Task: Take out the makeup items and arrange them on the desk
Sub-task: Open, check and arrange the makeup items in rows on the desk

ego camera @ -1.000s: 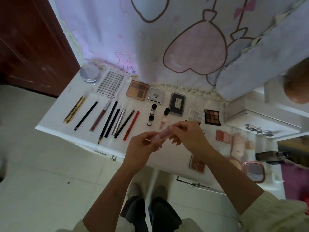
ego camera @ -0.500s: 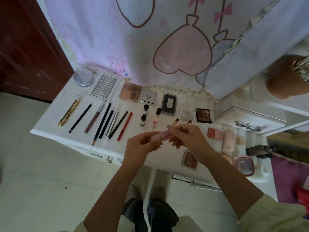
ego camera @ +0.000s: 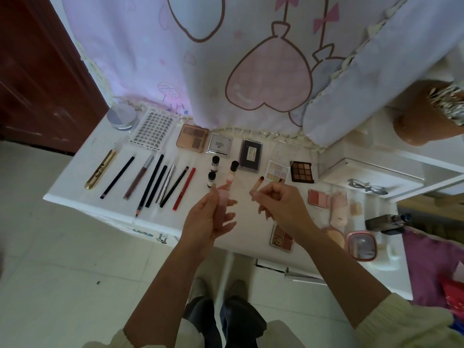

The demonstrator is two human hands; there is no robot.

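On the left of the white desk (ego camera: 75, 179), a gold metallic mascara tube (ego camera: 101, 170) lies beside a row of slim black, brown and red pencils (ego camera: 150, 184). Over the desk's near edge at the middle, the left hand (ego camera: 209, 222) holds a translucent pink plastic tube (ego camera: 223, 202), its grip pinching the tube between thumb and fingers. Just right of it and apart, the right hand (ego camera: 282, 205) has curled fingers; whether its grip pinches anything cannot be told.
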